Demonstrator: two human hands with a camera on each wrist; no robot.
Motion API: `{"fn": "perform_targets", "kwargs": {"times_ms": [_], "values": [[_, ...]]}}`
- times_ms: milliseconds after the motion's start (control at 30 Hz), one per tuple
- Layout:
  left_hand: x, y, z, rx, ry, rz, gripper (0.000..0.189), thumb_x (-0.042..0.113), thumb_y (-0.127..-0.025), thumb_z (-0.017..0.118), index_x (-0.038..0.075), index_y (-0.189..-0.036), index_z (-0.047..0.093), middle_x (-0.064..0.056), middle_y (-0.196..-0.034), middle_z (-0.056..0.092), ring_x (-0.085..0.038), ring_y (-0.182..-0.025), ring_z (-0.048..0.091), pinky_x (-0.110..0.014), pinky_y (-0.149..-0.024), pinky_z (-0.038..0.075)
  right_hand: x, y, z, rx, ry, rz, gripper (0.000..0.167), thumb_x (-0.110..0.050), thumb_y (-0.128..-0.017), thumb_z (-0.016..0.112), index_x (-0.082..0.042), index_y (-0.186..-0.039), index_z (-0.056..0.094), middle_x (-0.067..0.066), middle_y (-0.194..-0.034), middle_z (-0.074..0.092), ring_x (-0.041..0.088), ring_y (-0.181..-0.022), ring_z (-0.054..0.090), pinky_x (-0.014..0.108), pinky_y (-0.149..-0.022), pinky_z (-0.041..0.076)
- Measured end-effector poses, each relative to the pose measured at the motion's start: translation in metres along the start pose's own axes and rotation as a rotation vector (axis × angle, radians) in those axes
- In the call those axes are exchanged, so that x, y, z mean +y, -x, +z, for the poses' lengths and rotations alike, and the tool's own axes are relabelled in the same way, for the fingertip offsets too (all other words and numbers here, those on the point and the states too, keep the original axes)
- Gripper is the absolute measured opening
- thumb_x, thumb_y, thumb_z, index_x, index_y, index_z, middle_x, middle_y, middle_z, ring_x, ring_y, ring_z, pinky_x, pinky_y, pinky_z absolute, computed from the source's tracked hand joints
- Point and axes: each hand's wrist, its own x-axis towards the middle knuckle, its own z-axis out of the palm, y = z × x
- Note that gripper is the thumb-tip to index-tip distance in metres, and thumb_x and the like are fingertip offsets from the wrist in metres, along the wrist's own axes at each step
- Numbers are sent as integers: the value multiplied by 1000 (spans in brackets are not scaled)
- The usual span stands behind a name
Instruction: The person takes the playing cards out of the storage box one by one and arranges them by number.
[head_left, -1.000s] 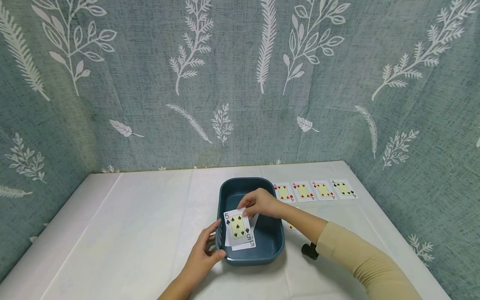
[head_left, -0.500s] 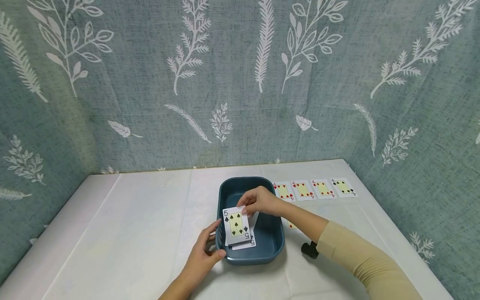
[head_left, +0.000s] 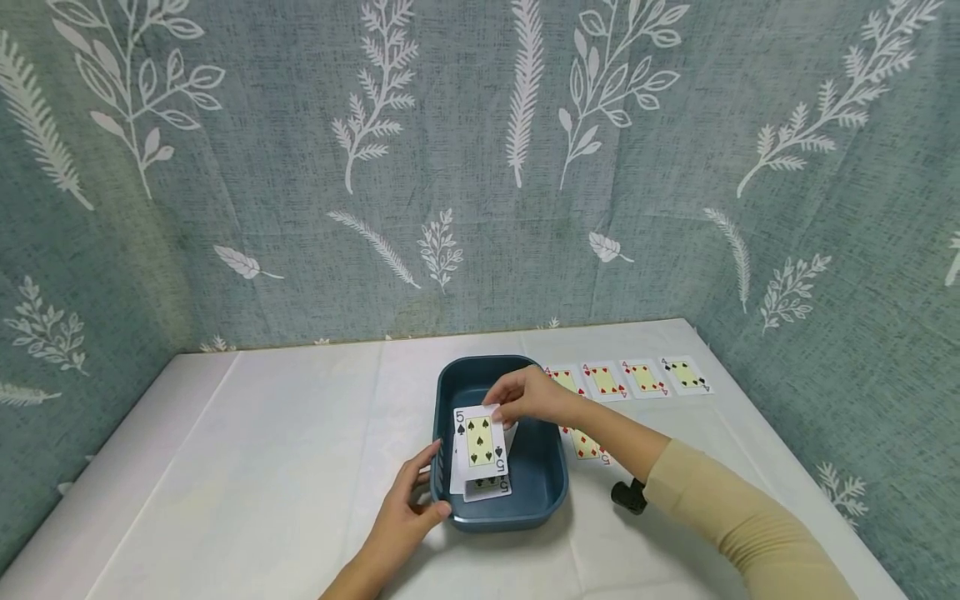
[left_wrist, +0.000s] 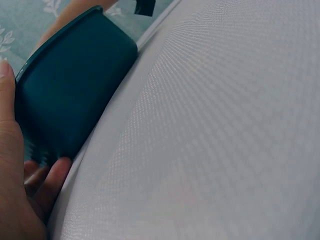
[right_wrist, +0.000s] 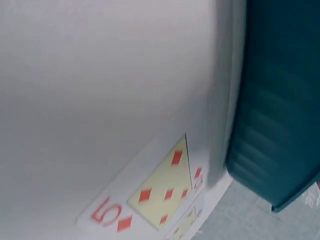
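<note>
In the head view my right hand (head_left: 531,395) pinches a five of spades playing card (head_left: 481,442) by its upper right corner, over the inside of a dark blue plastic bin (head_left: 498,523). Beneath it, more white playing cards (head_left: 487,490) lie in the bin, mostly covered; one shows a 5 at its corner. My left hand (head_left: 408,504) grips the bin's near left corner, thumb at the rim. The left wrist view shows the fingers (left_wrist: 56,180) of that hand against the bin's wall (left_wrist: 75,90). Outside the bin, a five of diamonds (right_wrist: 160,192) lies face up in the right wrist view.
A row of several fours (head_left: 643,379) lies face up on the white tablecloth (head_left: 300,433), right of the bin. Under my right forearm stands a small black object (head_left: 628,497). A leaf-patterned curtain (head_left: 285,167) surrounds the table's back and sides.
My right hand has moved slightly up and right with the five of spades, uncovering more of the cards below. More of the five of diamonds on the table shows. The left hand stays put.
</note>
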Motion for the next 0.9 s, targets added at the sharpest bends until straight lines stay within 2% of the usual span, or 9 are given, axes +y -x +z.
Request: {"fn": "perform_targets", "kwargs": {"times_ms": [200, 300, 533, 633, 900], "values": [[3, 1, -1, 15, 5, -37, 76, 12, -80, 75, 18, -145, 37, -12, -138, 43, -32, -115, 54, -28, -76, 51, -2, 7, -12, 22, -22, -3, 24, -5, -82, 71, 4, -104, 67, 13, -92, 71, 16, -74, 67, 46, -74, 54], [4, 2, 0, 15, 5, -31, 76, 12, -79, 75, 18, -145, 37, -11, -138, 43, -32, -115, 54, -28, -76, 51, -2, 13, -19, 27, -36, -5, 25, -5, -83, 71, 5, -105, 66, 13, -92, 71, 17, -73, 67, 48, -75, 54], [1, 1, 0, 8, 16, 23, 75, 10, -80, 74, 14, -145, 37, -15, -137, 43, -34, -114, 55, -28, -75, 52, -5, 26, -32, 45, -43, 9, 27, -7, -83, 71, 4, -106, 66, 11, -93, 71, 17, -74, 68, 38, -72, 56], [0, 0, 0, 3, 18, 34, 74, 10, -81, 74, 14, -145, 37, -16, -137, 42, -35, -114, 54, -28, -75, 52, -8, 32, -38, 56, -54, 16, 29, -8, -82, 72, 5, -107, 66, 10, -92, 71, 17, -73, 68, 41, -73, 55], [2, 2, -1, 5, 22, 16, 74, 8, -81, 73, 16, -145, 37, -14, -138, 42, -35, -115, 54, -27, -76, 52, -8, 43, -51, 78, -65, 59, 30, -7, -81, 73, 6, -107, 65, 6, -89, 70, 17, -72, 68, 50, -77, 53]]}}
